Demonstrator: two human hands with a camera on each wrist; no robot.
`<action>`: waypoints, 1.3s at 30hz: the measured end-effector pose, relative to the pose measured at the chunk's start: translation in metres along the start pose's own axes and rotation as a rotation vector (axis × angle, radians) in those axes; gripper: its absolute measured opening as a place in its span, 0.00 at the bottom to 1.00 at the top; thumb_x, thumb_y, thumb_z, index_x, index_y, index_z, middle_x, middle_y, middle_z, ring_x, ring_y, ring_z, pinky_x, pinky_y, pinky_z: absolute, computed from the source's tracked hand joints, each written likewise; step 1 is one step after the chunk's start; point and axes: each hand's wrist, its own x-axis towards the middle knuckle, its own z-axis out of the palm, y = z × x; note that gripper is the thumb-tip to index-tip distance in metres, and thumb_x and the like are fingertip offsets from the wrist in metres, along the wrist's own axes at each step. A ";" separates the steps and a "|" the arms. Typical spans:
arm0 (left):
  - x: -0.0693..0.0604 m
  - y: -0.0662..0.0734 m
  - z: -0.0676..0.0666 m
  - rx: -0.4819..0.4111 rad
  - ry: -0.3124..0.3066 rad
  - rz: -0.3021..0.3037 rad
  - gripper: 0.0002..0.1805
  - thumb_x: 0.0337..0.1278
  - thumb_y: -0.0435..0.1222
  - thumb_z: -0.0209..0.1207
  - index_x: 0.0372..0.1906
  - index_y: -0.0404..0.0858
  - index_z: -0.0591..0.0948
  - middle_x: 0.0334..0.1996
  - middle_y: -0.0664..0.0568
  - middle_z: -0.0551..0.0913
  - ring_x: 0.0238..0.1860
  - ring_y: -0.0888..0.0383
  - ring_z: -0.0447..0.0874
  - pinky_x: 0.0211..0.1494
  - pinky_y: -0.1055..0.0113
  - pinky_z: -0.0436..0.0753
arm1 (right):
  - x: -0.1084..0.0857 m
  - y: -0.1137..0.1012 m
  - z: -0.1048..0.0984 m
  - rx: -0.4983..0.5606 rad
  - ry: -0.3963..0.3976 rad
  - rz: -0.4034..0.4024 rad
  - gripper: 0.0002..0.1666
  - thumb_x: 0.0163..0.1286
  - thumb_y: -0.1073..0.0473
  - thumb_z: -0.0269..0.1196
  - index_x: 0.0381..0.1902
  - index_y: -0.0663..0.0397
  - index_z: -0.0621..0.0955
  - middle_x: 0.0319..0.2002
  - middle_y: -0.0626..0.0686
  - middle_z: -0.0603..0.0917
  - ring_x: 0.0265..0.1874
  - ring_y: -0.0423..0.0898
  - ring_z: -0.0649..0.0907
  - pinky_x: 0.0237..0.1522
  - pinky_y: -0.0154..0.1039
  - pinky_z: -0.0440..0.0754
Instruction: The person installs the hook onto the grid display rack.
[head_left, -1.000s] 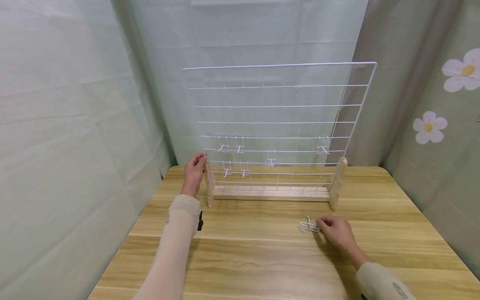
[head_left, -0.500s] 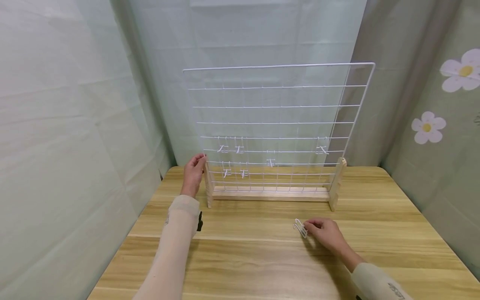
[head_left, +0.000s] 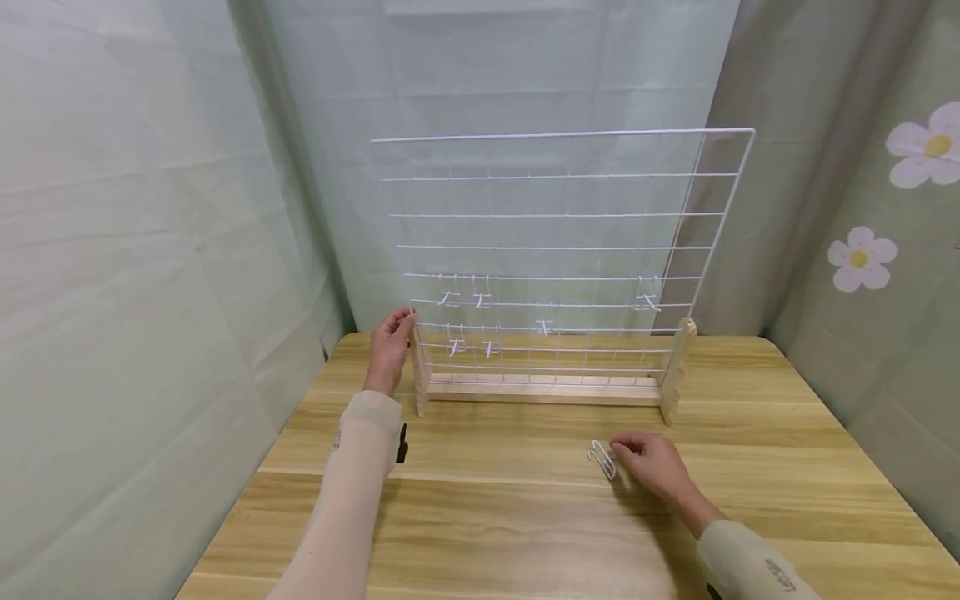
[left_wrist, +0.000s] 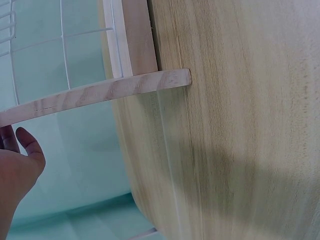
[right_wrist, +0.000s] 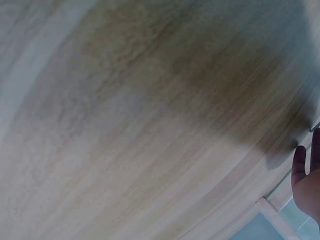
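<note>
A white wire grid rack [head_left: 555,248] stands upright in a wooden base, with several small white hooks hanging on its lower rows. At the rack's left side, my left hand [head_left: 387,346] holds its edge by the top of the left wooden post [left_wrist: 95,94]. In the left wrist view that hand's thumb stands apart from the post. On the table in front of the base is a loose white wire hook [head_left: 602,460]. My right hand [head_left: 651,467] is just right of it, fingertips close by; contact looks absent. The right wrist view does not show the hook.
The wood-grain table [head_left: 480,533] has rounded far corners. Pale green curtains [head_left: 165,275] hang behind and on both sides, with white flowers [head_left: 862,258] printed on the right one. The base's right post [head_left: 677,371] stands beyond my right hand.
My right hand has moved left with the loose hook, turning it to a slant, and its fingertips have since drawn slightly off. The left hand has stayed at the rack's edge.
</note>
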 end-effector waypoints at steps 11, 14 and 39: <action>-0.002 -0.001 -0.001 0.008 -0.011 0.005 0.21 0.73 0.45 0.54 0.62 0.37 0.75 0.59 0.45 0.75 0.56 0.54 0.72 0.65 0.57 0.70 | -0.005 0.000 -0.003 0.005 0.003 0.000 0.06 0.67 0.62 0.65 0.38 0.55 0.88 0.39 0.50 0.88 0.43 0.49 0.83 0.49 0.49 0.78; -0.002 0.000 -0.001 0.008 -0.013 0.001 0.21 0.73 0.45 0.54 0.62 0.38 0.75 0.57 0.47 0.76 0.56 0.55 0.72 0.65 0.58 0.71 | -0.005 0.000 -0.002 0.011 -0.017 0.019 0.05 0.66 0.62 0.66 0.37 0.54 0.88 0.38 0.50 0.88 0.42 0.48 0.83 0.47 0.46 0.79; 0.000 -0.002 0.000 0.006 -0.010 0.004 0.24 0.73 0.45 0.54 0.64 0.35 0.74 0.57 0.48 0.76 0.56 0.54 0.72 0.65 0.56 0.70 | -0.006 0.000 0.010 0.040 -0.190 0.024 0.04 0.60 0.56 0.72 0.33 0.49 0.89 0.36 0.47 0.87 0.35 0.43 0.78 0.38 0.40 0.74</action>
